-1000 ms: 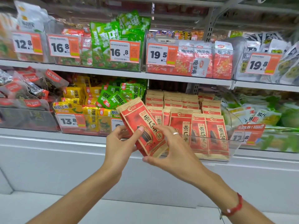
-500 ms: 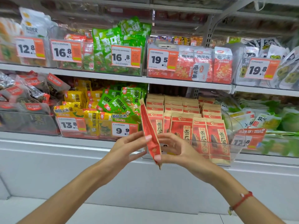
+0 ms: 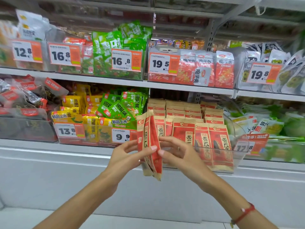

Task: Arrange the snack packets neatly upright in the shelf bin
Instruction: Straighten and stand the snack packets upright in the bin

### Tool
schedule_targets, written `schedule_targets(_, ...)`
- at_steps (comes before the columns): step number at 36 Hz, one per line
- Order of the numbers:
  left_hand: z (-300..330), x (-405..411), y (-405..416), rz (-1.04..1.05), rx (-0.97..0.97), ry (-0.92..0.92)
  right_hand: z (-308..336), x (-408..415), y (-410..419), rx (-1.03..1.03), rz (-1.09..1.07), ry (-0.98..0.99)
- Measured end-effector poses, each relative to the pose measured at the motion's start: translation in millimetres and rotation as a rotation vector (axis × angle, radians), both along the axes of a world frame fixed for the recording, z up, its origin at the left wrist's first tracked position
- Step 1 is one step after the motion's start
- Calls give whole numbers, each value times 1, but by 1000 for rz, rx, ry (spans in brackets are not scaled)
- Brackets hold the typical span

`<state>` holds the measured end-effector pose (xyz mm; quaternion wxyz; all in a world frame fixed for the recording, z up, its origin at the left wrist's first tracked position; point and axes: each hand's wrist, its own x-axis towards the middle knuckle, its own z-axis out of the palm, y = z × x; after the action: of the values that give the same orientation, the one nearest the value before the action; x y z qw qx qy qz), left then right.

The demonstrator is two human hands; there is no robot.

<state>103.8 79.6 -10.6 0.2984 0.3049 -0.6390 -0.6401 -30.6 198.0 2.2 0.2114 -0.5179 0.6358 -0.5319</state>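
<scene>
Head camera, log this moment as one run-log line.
left hand: pinches red packets | right hand: thumb on packets | packets: upright, outside clear bin | bin: rows standing

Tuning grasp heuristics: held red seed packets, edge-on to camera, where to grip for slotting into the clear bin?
Pinch the red seed packets mid-height across their flat faces, from left and right, as the left hand and right hand do now. They stand upright and thin, so this leaves the bottom edge free to drop into the clear bin.
</scene>
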Motion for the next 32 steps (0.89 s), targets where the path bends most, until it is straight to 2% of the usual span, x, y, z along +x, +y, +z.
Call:
schedule_targets(4, 4, -3, -1, 116, 16, 38, -8, 8, -5, 36, -63, 149)
schedule_targets(8, 3, -3, 0, 103, 2, 8, -14, 14, -8, 15, -152, 345)
schedule_targets(10, 4, -2, 2, 103, -15, 1, -15, 13, -9, 15, -159, 371)
schedule_targets(15, 5, -2, 4, 140, -80, 43, -10, 5, -8, 27, -156, 162)
schedule_targets(17, 3, -1, 1, 184, -166, 41, -8, -1, -7, 53, -164, 65)
schedule_targets(22, 1, -3, 6, 238, -324, 78, -7, -4, -7, 85, -153, -9)
schedule_targets(26, 1, -2, 5, 237, -236, 156, -5, -4, -6, -10, -167, 20)
schedule_targets(30, 10, -1, 10, 139, -41, 250, 7, -3, -3, -256, -213, 31)
schedule_targets(32, 15, 1, 14, 73, -8, 278, 12, -2, -1, -340, -269, 27)
